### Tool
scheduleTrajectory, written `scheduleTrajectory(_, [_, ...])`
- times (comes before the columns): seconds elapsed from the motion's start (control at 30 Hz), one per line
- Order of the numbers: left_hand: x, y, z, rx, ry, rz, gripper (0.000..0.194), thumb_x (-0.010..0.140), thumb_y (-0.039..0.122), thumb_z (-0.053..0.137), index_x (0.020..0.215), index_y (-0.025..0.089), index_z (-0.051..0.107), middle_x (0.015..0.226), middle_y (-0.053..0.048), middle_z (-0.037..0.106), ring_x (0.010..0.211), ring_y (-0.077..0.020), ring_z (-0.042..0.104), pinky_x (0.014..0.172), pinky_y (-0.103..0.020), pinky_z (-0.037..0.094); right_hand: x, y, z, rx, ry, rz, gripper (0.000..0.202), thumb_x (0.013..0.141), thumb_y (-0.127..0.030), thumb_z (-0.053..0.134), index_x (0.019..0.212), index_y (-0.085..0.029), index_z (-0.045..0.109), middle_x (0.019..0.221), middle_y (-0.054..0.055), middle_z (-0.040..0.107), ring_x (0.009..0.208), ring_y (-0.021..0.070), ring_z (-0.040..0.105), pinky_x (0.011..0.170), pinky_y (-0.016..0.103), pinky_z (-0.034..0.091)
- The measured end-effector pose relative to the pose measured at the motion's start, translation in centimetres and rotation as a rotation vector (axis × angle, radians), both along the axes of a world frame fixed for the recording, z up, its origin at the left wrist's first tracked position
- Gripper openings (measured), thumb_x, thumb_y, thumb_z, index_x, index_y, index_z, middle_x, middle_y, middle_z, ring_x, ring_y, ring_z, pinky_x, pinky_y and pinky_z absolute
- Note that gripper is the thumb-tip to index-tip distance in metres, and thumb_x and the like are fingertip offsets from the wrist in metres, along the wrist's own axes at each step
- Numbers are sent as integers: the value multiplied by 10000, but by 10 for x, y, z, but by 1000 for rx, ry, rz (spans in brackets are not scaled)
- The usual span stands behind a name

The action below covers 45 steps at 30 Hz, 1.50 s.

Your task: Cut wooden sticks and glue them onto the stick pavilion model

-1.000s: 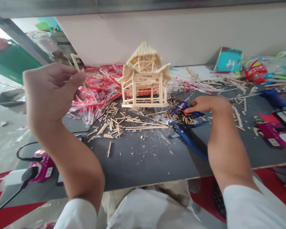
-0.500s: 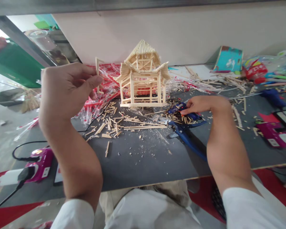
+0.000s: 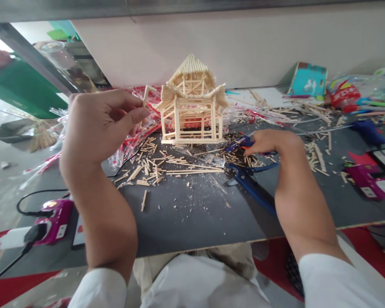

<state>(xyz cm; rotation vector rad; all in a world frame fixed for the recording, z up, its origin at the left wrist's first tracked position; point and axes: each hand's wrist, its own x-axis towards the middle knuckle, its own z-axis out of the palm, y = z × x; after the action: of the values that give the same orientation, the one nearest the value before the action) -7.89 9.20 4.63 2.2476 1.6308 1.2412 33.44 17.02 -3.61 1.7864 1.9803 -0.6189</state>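
My left hand (image 3: pixel 105 119) is raised left of the stick house, pinching a small angled piece of glued wooden sticks (image 3: pixel 146 95); part of it is hidden by the fingers. A house model (image 3: pixel 192 100) of pale sticks, with a peaked upper roof and flared lower eaves, stands upright at the table's back. To its lower right, my right hand (image 3: pixel 263 142) is closed around a blue glue gun (image 3: pixel 239 143) with an orange trigger. Blue-handled cutters (image 3: pixel 255 190) lie just in front of that hand. Cut sticks (image 3: pixel 152 167) are scattered before the house.
Red and clear plastic wrappers (image 3: pixel 122 145) heap behind my left hand. Purple power strips (image 3: pixel 56 220) with cords sit at both sides of the table (image 3: pixel 186 226). A turquoise box (image 3: pixel 308 81) leans at the back right, near bagged items. A metal bar (image 3: pixel 192 9) crosses overhead.
My left hand has moved right and slightly down, bringing the stick piece closer to the house and turning it. My right hand has shifted slightly with the glue gun.
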Motion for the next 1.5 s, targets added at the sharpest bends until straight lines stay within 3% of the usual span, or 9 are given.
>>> scheduleTrajectory(0.17, [-1, -1, 0, 16, -12, -12, 132, 878, 308, 808, 940, 192, 827, 687, 9, 704, 575, -126, 637, 566, -280, 442, 3, -17, 40, 163, -98, -85, 324, 881, -509, 647, 815, -192, 662, 802, 111, 720, 694, 223, 626, 649, 342, 439])
scheduleTrajectory(0.33, [-1, 1, 0, 8, -14, 5, 165, 876, 365, 814, 926, 207, 823, 641, 20, 669, 556, -125, 617, 561, -285, 428, -3, -47, 72, 619, 10, -224, 426, 898, -609, 677, 1004, -197, 654, 931, 151, 732, 779, 263, 623, 669, 366, 397])
scheduleTrajectory(0.43, [-2, 0, 1, 3, -9, 13, 170, 879, 376, 810, 927, 213, 825, 651, 13, 675, 564, -128, 608, 585, -300, 446, -11, -64, 80, 818, 104, -277, 538, 871, -663, 729, 1107, -188, 638, 1047, 181, 740, 898, 311, 661, 718, 373, 425])
scheduleTrajectory(0.57, [-5, -1, 2, -14, -9, 3, 182, 897, 379, 797, 952, 207, 823, 682, 7, 694, 567, -130, 613, 615, -316, 465, -25, -79, 86, 1026, 245, -193, 543, 888, -631, 753, 1176, -191, 620, 1059, 150, 747, 864, 258, 676, 773, 348, 487])
scheduleTrajectory(0.87, [-5, -2, 5, -3, -2, 0, 201, 901, 400, 796, 958, 211, 830, 658, 9, 676, 576, -129, 574, 634, -324, 454, -63, -89, 101, 1256, 287, -170, 432, 999, -478, 596, 1251, -129, 630, 1082, 168, 747, 901, 257, 713, 926, 349, 557])
scheduleTrajectory(1.0, [-2, -1, 5, 16, 18, -10, 196, 907, 387, 792, 958, 201, 829, 650, 17, 648, 587, -114, 535, 623, -309, 422, -82, -85, 96, 1293, 333, -104, 326, 988, -405, 588, 1200, -164, 644, 1042, 129, 742, 875, 258, 706, 942, 367, 562])
scheduleTrajectory(1.17, [0, 0, 4, 87, 50, -20, 171, 913, 389, 790, 944, 228, 839, 685, 24, 679, 627, -112, 566, 632, -305, 422, -101, -70, 72, 1472, 432, -18, 338, 772, -302, 748, 1085, -227, 642, 1032, 111, 726, 844, 290, 669, 827, 428, 558])
scheduleTrajectory(1.37, [0, 1, 3, 106, 60, -13, 152, 903, 384, 802, 955, 249, 851, 738, 21, 732, 629, -132, 597, 655, -336, 449, -105, -65, 54, 1339, 453, 142, 345, 918, -325, 644, 1254, -255, 616, 1075, 111, 671, 900, 286, 674, 832, 427, 535])
scheduleTrajectory(1.5, [0, 1, 4, 58, 82, -27, 206, 931, 455, 770, 988, 281, 864, 774, -29, 755, 655, -201, 645, 693, -417, 494, -106, -61, 48, 1333, 454, 188, 382, 907, -278, 629, 1286, -235, 603, 1096, 117, 662, 892, 271, 664, 808, 406, 528])
